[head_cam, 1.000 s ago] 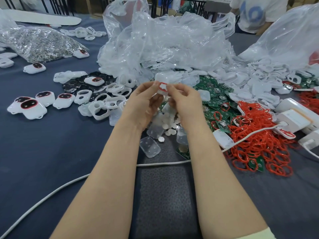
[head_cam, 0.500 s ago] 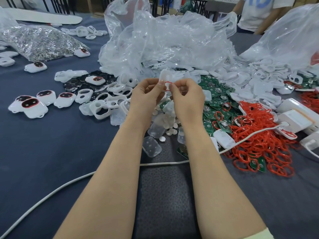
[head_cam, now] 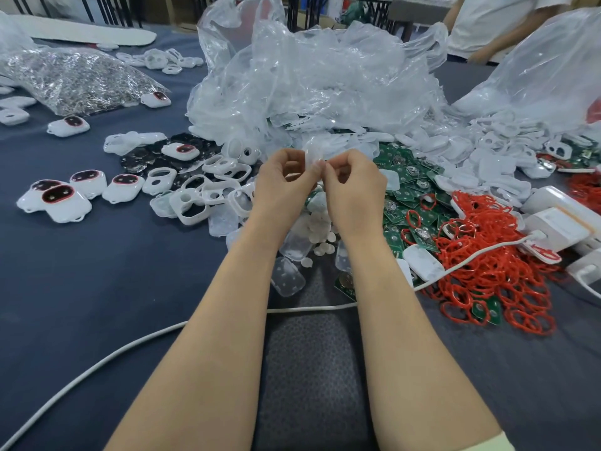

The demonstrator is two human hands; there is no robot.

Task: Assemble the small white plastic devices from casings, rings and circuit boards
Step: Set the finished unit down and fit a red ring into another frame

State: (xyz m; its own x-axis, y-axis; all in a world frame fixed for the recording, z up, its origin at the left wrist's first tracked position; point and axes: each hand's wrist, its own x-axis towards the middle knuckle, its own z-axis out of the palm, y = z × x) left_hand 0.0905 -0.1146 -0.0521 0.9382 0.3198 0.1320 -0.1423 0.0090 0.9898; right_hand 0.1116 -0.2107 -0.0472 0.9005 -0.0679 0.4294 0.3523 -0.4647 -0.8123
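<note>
I see a dark blue desk (head_cam: 97,288) with crumpled clear bags (head_cam: 318,83) at the back. Red rings (head_cam: 487,255) and green circuit boards (head_cam: 406,190) are heaped on the right, white casings (head_cam: 195,203) and finished devices (head_cam: 61,200) on the left. The left hand (head_cam: 286,177) and right hand (head_cam: 351,180) meet above the middle, both pinching one small whitish casing piece (head_cam: 313,155), too blurred to detail.

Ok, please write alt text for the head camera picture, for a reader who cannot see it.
Two bare hands, the left hand and the right hand, pinch a small white plastic piece between them above a dark blue table. Around them lie finished white devices, empty white casings, green circuit boards, red rings and crumpled clear plastic bags.
</note>
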